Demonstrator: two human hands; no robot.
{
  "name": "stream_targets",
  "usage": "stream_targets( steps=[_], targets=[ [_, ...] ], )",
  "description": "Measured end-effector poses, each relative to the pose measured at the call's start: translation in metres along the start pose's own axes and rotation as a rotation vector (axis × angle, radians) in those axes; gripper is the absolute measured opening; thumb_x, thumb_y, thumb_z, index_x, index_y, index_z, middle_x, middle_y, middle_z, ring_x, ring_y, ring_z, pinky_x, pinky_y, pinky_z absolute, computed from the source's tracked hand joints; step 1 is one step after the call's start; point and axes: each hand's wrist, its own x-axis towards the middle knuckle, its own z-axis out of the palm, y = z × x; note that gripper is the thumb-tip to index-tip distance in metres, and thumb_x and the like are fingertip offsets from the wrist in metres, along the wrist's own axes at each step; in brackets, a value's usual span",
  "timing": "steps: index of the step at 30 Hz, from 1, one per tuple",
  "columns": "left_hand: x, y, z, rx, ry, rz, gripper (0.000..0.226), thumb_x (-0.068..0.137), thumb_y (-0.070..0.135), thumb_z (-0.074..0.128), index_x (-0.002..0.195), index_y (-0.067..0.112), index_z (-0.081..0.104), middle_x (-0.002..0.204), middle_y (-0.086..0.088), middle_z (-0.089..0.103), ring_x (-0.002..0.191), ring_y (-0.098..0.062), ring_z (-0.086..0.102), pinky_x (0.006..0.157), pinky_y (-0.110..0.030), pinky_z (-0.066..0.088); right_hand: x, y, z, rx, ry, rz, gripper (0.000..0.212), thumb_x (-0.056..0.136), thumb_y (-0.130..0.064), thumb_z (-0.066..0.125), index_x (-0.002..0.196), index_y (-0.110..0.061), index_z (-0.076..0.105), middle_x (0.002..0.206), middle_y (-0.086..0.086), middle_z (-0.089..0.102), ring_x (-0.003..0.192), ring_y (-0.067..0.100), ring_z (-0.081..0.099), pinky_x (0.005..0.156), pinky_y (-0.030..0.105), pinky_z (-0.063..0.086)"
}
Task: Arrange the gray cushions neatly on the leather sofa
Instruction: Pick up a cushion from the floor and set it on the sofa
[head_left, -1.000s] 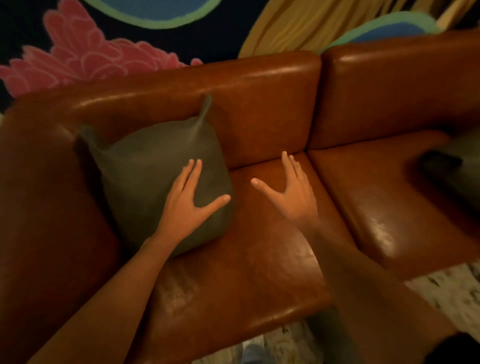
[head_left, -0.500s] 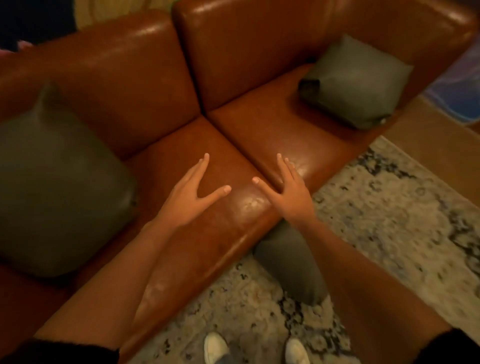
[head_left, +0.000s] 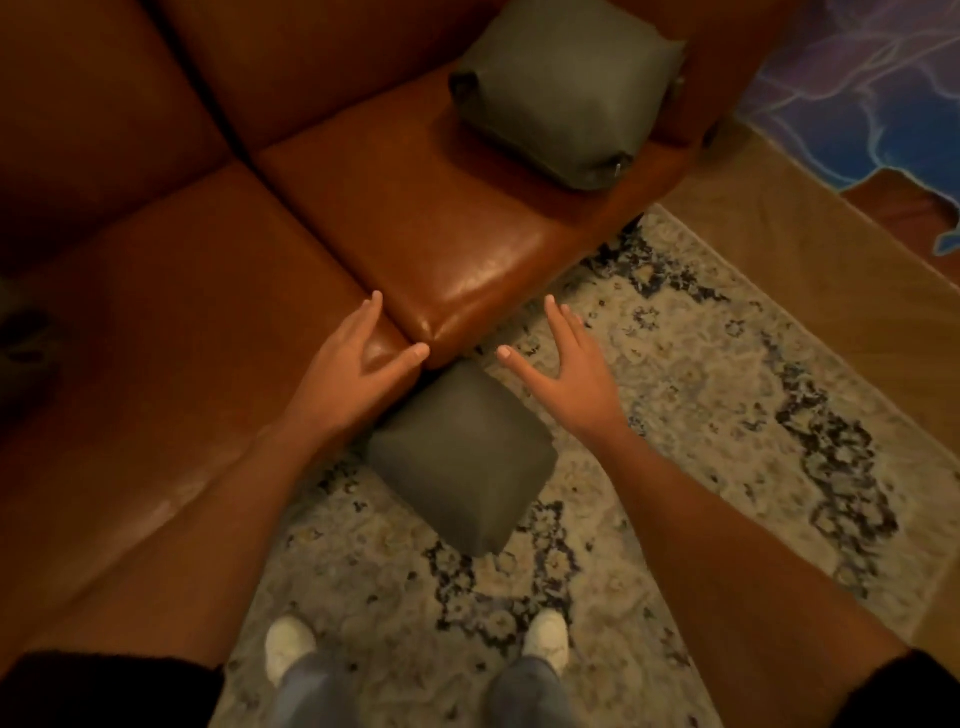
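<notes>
my left hand (head_left: 358, 364) and right hand (head_left: 566, 369) hung spread, empty, near the gray cushion (head_left: 457, 457) on the rug (head_left: 675, 389) against the leather sofa (head_left: 208, 312); soft and light, i judged, best gripped by opposite sides.

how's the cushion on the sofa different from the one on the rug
The sofa cushion rests up on the sofa; the floor cushion lies on the rug, against the sofa's front. The floor cushion sits just below the open left hand and right hand; the sofa cushion is far from both. Both are gray, plump, squarish and unheld.
</notes>
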Motion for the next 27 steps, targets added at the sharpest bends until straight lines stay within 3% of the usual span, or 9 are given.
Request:
stream_targets(
  steps=[3,7,13,20,27],
  targets=[
    [-0.002,0.03,0.04,-0.032,0.031,-0.018,0.089,0.075,0.068,0.048,0.149,0.028,0.017,0.156,0.001,0.019,0.141,-0.014,0.02,0.108,-0.026,0.017,-0.003,0.033,-0.028,-0.055,-0.046,-0.042,0.085,0.083,-0.069,0.047,0.151,-0.033,0.01,0.159,-0.004,0.01,0.146,0.015,0.006,0.118,0.045,0.012],
    [-0.004,0.053,0.076,-0.057,-0.019,-0.011,0.088,0.076,0.069,0.047,0.148,0.031,0.014,0.156,0.007,0.016,0.141,-0.013,0.022,0.115,-0.038,0.022,0.001,0.06,-0.05,-0.076,-0.109,-0.053,0.084,0.084,-0.068,0.046,0.151,-0.034,0.009,0.159,-0.005,0.008,0.146,0.014,0.004,0.118,0.045,0.012],
    [0.013,0.054,0.103,-0.045,-0.021,-0.043,0.09,0.074,0.077,0.041,0.148,0.034,0.012,0.156,0.009,0.015,0.142,-0.011,0.016,0.112,-0.034,0.017,0.026,0.075,-0.053,-0.104,-0.145,-0.067,0.083,0.084,-0.067,0.047,0.15,-0.035,0.01,0.159,-0.005,0.01,0.146,0.015,0.005,0.117,0.044,0.013],
    [0.026,0.031,0.121,-0.085,0.011,-0.168,0.09,0.074,0.076,0.04,0.148,0.034,0.011,0.157,0.01,0.012,0.142,-0.009,0.014,0.107,-0.026,0.012,0.067,0.086,-0.028,-0.167,-0.24,-0.109,0.082,0.083,-0.068,0.046,0.15,-0.035,0.011,0.159,-0.005,0.012,0.146,0.017,0.009,0.115,0.046,0.015],
    [0.029,0.008,0.161,-0.116,0.06,-0.397,0.088,0.076,0.072,0.042,0.149,0.035,0.009,0.157,0.01,0.009,0.143,-0.011,0.011,0.113,-0.036,0.014,0.104,0.111,0.008,-0.273,-0.404,-0.213,0.082,0.083,-0.071,0.043,0.15,-0.036,0.01,0.159,-0.006,0.011,0.146,0.015,0.007,0.114,0.045,0.015]
  ],
)
